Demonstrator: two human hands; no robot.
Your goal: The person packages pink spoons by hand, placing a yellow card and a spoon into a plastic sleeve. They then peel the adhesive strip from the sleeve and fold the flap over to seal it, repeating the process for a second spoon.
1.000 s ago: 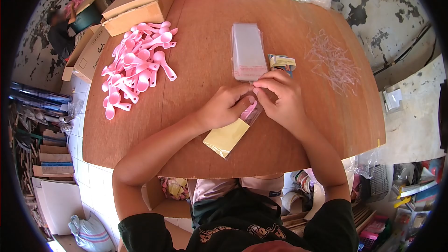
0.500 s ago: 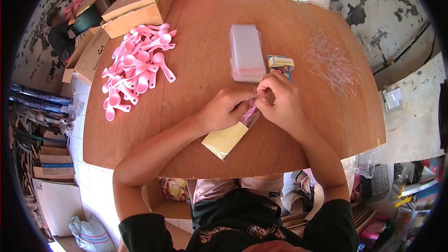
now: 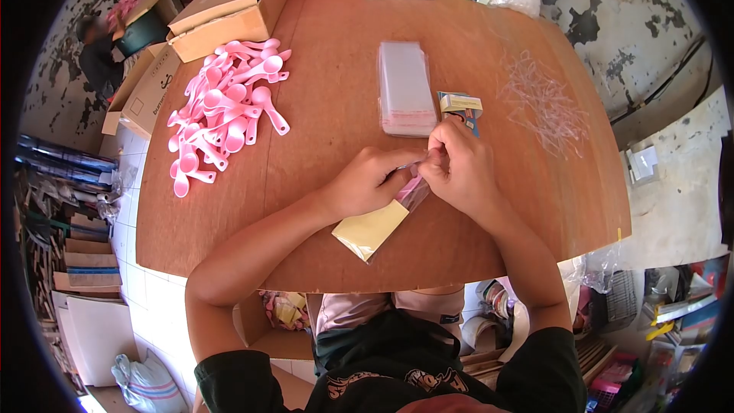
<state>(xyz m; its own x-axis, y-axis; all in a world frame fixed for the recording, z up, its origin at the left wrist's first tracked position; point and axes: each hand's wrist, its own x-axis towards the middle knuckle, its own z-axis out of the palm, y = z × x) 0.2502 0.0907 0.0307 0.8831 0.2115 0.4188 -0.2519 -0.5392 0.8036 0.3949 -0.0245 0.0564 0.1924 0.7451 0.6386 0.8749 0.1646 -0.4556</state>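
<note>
Presently | left hand [image 3: 359, 183] and right hand [image 3: 465, 168] pinch the clear packet [image 3: 371, 231] with their fingers | thin film could tear, if fingers pull unevenly

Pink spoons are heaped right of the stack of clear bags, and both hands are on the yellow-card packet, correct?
Wrong side: the head view shows the pink spoons heaped left of the stack of clear bags. The left hand and right hand are on the yellow-card packet.

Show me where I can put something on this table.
The table is bare between the pink spoons and bag stack, and between the tangled strips and the right forearm. Crowded: where left hand and right hand meet at the packet, near the small box.
</note>
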